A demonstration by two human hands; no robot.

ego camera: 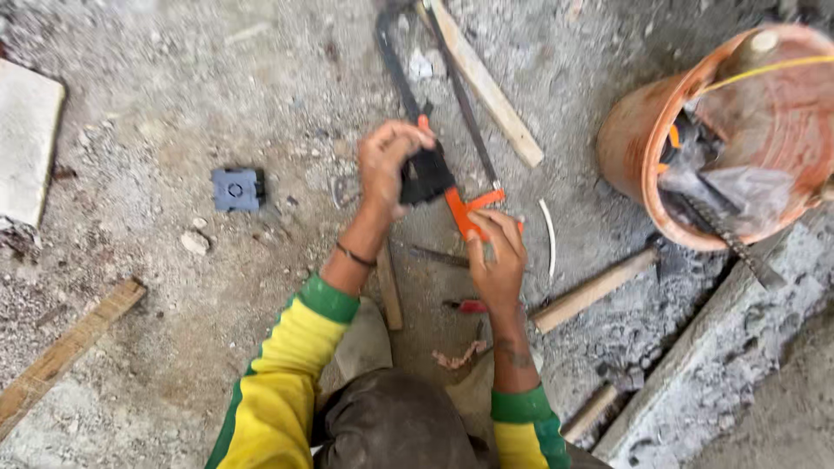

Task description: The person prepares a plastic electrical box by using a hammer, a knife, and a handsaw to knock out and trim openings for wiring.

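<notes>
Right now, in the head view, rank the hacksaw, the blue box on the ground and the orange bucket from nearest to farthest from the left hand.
1. Hacksaw: gripped by the left hand.
2. Blue box: on the ground, leftward.
3. Orange bucket: far right.

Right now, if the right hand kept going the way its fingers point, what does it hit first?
The right hand points up the picture, fingers already on the hacksaw's orange handle. Straight beyond comes the hacksaw blade, then probably the wooden batten on the rubble floor, though depth is hard to judge from above.
</notes>
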